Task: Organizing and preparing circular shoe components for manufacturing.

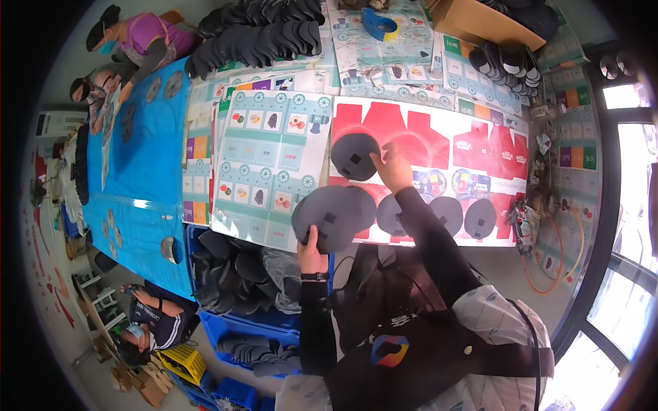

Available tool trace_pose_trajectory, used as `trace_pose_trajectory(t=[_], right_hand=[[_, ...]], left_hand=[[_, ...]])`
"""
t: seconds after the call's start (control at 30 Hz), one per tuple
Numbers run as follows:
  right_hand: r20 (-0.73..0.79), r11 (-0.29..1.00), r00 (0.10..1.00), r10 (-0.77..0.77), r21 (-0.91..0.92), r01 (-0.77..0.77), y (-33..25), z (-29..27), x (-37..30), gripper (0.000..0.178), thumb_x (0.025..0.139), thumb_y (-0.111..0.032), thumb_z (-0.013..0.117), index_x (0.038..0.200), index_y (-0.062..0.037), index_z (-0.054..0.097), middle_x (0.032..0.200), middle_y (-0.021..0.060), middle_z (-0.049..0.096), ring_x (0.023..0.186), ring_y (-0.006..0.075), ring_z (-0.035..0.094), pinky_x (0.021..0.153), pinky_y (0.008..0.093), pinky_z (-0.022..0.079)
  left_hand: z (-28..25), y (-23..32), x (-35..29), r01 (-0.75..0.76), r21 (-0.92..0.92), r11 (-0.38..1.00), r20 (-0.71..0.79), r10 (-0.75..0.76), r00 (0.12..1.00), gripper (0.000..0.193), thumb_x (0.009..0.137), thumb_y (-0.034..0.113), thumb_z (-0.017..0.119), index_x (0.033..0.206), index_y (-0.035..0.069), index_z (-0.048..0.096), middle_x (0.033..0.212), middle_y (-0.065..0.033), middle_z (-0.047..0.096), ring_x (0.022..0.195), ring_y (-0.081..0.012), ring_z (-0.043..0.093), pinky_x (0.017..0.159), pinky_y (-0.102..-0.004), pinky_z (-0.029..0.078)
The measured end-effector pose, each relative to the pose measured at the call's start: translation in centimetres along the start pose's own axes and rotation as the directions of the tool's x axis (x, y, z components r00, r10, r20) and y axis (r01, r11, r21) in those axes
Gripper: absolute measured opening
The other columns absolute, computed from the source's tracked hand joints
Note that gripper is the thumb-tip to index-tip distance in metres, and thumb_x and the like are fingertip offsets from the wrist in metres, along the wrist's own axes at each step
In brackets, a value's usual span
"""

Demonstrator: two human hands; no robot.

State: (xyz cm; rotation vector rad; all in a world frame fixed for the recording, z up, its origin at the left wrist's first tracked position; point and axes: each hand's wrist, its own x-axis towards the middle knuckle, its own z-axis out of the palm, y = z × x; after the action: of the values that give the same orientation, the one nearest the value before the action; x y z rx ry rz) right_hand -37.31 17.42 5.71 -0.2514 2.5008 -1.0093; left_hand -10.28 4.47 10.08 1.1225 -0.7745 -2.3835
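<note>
My left hand (313, 252) is closed on a few overlapping round dark pads (317, 218), its thumb on top near a small black square patch. They hang over the front edge of the table. My right hand (395, 171) reaches past them to another dark pad (353, 164) lying on the red printed sheet (428, 137). The thumb is at that pad's right rim and the index finger stands apart from it. Further pads, among them one at the right end (480, 219), lie in a row along the sheet's near edge. The right forearm partly covers this row.
Left of the red sheet lies a teal-and-white printed sheet (274, 157). Dark curved pieces (257, 48) are heaped at the back, near a blue tape dispenser (379, 26). A blue crate (250, 342) stands below. Other people work around a blue-covered table (147, 178).
</note>
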Motion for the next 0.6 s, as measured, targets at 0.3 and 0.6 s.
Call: trace_pose_trajectory(t=[0.3,0.6], right_hand=[[0.247,0.993,0.962,-0.118,-0.002,0.122,1.1,-4.8,-6.7,0.036,0.083,-0.028,0.078,0.096,0.0046,0.07,0.082,0.0212,0.07,0.073,0.0341,0.069,0.07,0.0409,0.053],[0.14,0.825,0.975,0.175,0.519,-0.223,10.1,-9.4,-1.5,0.032,0.096,-0.018,0.067,0.116,0.0076,0.064,0.088,0.0131,0.072,0.073,0.0211,0.072,0.054,0.0321,0.059]], left_hand=[[4.9,-4.3,2.3,-0.048,0.256,0.966,0.001,0.049,0.999,0.042,0.097,0.022,0.069,0.128,-0.004,0.058,0.121,-0.0095,0.066,0.106,-0.0198,0.064,0.091,-0.0344,0.052],[4.6,-5.3,0.6,0.012,0.165,0.986,-0.02,-0.008,1.0,0.047,0.099,0.021,0.066,0.138,0.003,0.05,0.131,-0.0089,0.059,0.117,-0.0243,0.059,0.096,-0.0397,0.052]])
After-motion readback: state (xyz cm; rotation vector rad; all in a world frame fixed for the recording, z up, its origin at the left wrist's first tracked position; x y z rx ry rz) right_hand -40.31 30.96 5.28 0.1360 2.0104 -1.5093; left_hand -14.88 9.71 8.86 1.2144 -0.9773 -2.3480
